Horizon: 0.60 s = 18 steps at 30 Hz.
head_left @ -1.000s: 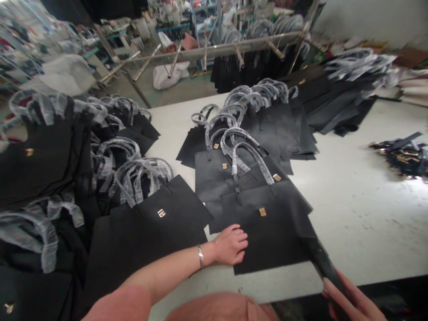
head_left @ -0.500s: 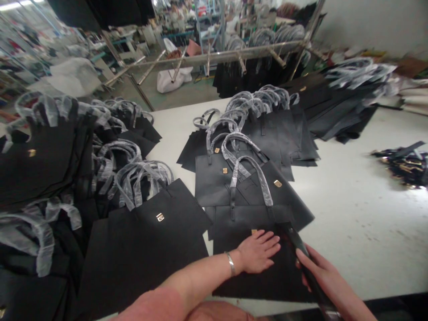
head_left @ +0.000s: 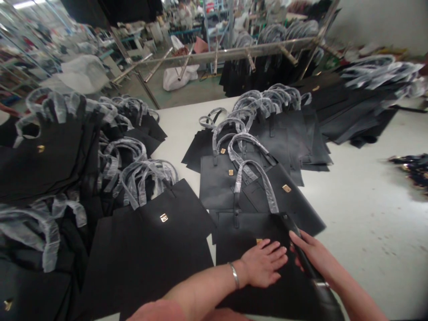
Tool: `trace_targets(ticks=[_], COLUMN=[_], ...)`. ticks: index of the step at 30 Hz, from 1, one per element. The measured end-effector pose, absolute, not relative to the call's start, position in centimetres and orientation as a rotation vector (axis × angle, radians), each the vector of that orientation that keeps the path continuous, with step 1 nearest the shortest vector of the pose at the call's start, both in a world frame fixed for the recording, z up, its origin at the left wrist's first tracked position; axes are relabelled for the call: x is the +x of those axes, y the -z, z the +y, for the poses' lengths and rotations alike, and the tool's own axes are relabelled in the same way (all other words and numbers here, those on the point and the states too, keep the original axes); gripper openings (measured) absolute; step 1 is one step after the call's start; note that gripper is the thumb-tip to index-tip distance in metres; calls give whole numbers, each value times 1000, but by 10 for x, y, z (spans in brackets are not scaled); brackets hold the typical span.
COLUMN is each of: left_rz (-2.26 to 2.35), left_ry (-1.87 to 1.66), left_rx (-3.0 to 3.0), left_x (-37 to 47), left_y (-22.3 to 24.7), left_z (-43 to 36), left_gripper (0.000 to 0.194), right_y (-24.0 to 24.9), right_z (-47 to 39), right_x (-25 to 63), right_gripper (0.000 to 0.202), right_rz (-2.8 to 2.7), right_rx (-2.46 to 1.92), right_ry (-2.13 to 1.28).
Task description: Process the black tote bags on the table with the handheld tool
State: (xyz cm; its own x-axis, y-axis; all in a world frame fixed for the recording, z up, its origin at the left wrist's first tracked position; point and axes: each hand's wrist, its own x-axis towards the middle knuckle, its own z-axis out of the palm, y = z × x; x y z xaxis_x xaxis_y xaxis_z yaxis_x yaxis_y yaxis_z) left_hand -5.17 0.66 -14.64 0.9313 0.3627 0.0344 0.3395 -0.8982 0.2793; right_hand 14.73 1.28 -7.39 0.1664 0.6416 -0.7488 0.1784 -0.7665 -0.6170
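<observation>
Head view: left hand (head_left: 262, 269) is laid flat, fingers spread, on a black tote bag (head_left: 247, 232) beneath both hands. Just beside it, right hand (head_left: 312, 254) is closed around a dark tool (head_left: 302, 254).

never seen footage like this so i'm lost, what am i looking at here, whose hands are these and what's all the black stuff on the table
This is one picture from a camera worn on a person's head, looking forward and down at their own two bare hands. No machine is involved.

The left hand, with a silver bracelet on its wrist, lies flat on a flat black leather-look tote bag with a small gold clasp. The right hand has its grip on a long, dark, narrow tool laid across that bag; what kind of tool is unclear.

The white table carries many more black bags of the same kind, their handles wrapped in clear plastic, in overlapping rows and piles. Behind it stands a metal rack.
</observation>
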Motion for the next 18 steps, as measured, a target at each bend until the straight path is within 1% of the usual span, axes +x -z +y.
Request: trace_targets(ticks=[6, 11, 14, 16, 18], left_rz=[529, 534, 539, 540, 540], left_ry=[-143, -185, -197, -199, -208], left_rx=[2844, 2846, 2828, 2819, 2815], left_x=[-53, -53, -56, -59, -61], left_y=[150, 151, 150, 150, 150], left_z=[6, 6, 5, 4, 4], left_gripper=[55, 55, 56, 57, 57], right_y=[70, 67, 57, 51, 50], right_z=[10, 34, 26, 12, -1], right_x=[137, 134, 153, 169, 179], right_gripper=[60, 61, 66, 66, 62], right_rz=[-827, -829, -760, -643, -549], right_rx=[-2112, -2078, -2087, -2110, -2123], right_ry=[-1597, -1451, -1348, -1350, -1402])
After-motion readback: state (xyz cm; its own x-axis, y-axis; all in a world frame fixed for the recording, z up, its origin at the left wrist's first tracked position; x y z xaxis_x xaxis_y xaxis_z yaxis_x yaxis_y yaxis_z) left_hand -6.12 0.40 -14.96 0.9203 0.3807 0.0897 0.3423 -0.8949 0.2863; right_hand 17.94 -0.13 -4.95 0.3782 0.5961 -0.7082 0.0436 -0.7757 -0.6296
